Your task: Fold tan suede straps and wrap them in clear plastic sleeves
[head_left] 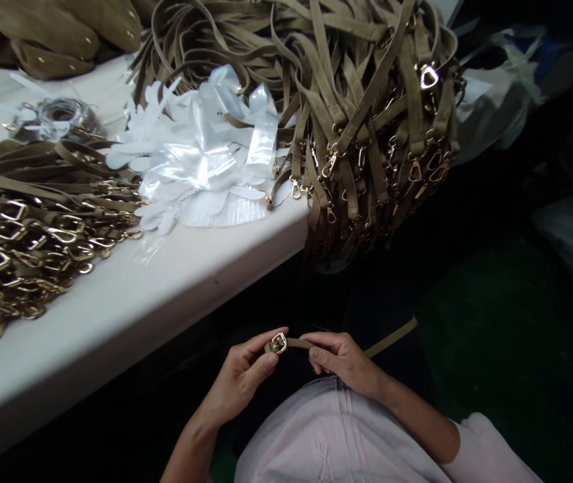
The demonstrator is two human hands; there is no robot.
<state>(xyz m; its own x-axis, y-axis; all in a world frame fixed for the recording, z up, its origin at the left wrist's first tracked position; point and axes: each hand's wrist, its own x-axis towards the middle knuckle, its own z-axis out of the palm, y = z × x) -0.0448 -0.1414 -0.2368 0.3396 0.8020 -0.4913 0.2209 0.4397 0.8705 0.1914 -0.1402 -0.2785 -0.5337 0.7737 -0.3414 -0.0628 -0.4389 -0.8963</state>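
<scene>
Below the table edge, over my lap, I hold one olive-brown strap with both hands. My left hand pinches the gold buckle at the strap's end between thumb and fingers. My right hand is closed round the strap just right of the buckle. The rest of the strap runs off to the right into the dark.
The white table bears a heap of matching straps with gold clasps hanging over its right end, a row of finished straps at the left, a pile of clear plastic wrappers, and brown leather pieces at the back. Plastic bags lie on the dark floor at right.
</scene>
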